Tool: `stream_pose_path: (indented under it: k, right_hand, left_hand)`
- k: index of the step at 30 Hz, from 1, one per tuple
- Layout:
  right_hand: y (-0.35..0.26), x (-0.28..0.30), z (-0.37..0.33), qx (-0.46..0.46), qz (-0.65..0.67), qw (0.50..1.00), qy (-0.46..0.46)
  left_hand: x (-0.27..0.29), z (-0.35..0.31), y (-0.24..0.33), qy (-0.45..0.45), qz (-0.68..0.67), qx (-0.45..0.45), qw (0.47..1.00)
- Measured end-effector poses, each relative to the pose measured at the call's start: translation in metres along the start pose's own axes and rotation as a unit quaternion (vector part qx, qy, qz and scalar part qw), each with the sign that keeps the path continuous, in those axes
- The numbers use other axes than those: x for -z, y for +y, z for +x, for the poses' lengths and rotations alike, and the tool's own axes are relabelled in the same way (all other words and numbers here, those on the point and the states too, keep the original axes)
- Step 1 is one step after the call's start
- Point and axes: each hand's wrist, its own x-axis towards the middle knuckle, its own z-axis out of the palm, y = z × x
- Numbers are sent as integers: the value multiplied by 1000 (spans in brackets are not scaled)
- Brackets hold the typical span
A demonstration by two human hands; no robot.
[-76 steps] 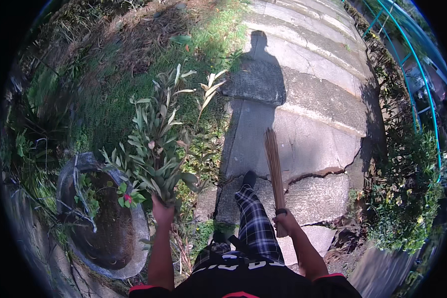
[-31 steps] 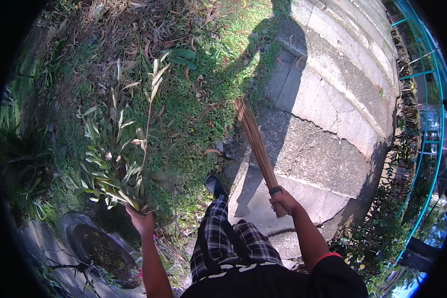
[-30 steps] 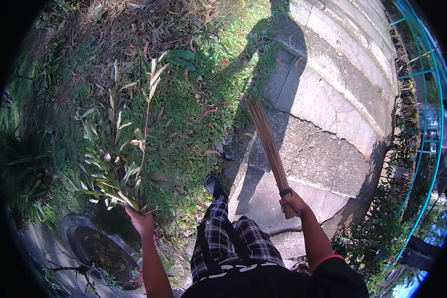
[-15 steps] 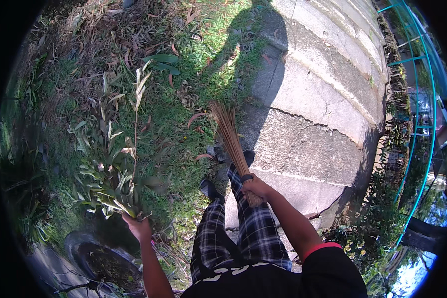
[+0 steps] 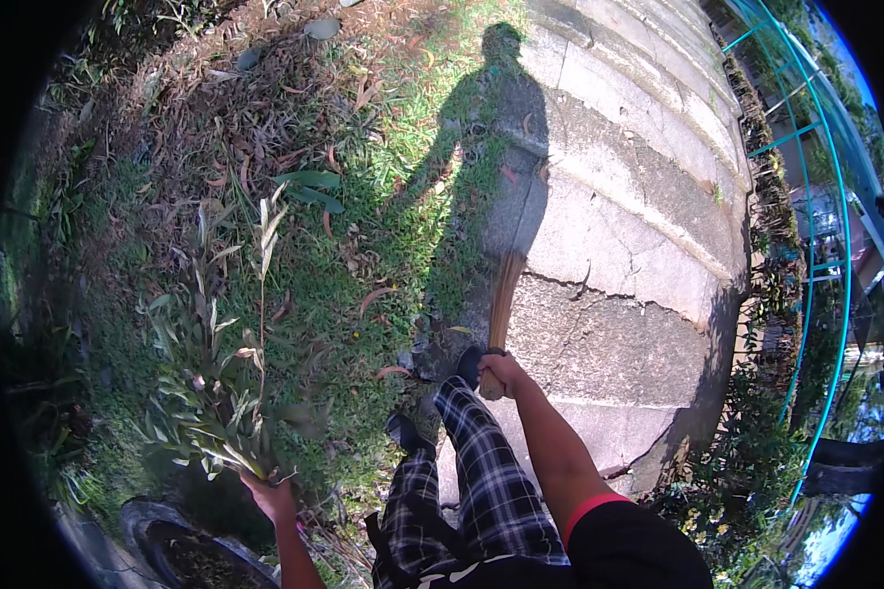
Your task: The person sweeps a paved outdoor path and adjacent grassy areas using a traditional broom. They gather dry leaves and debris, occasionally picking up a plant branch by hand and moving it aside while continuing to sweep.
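Observation:
My left hand (image 5: 270, 494) grips the stem ends of a bunch of leafy branches (image 5: 211, 393), held out at the left over the grass. Its leaves are green with several dry, pale ones, and one tall stem points up and away. In my right hand (image 5: 501, 373) is a stick broom (image 5: 502, 304), a bundle of thin brown sticks with a dark band at my fist. The blunt butt end shows just below that fist. The broom's far end points away from me, over the concrete near the grass edge; whether it touches the ground I cannot tell.
Cracked concrete steps (image 5: 609, 236) run along the right, with a turquoise metal railing (image 5: 841, 245) and plants beyond. Grass with dry leaves (image 5: 255, 118) covers the left. A round dark-rimmed planter (image 5: 147, 525) sits at the lower left. My shadow (image 5: 496, 118) falls ahead.
The broom has swung from pointing up-left over the grass to nearly straight ahead over the concrete. The view has shifted, showing more of my shadow. The branches stay in my left hand.

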Motion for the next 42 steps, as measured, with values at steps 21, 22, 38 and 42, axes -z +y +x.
stream_pose_path:
  k: [21,22,38,42]
  right_hand:
    - [-58,96,13,-73,261,958,90]
    - [-58,60,12,-55,152,983,89]
    - [-182,320,33,64,284,928,232]
    - [-274,184,64,40,129,983,124]
  left_hand:
    - [-18,19,37,-9,36,46,998]
    - [-22,17,40,-13,48,45,998]
    - [-103,80,190,-10,62,-56,996]
    - [-116,78,235,-11,68,-47,997]
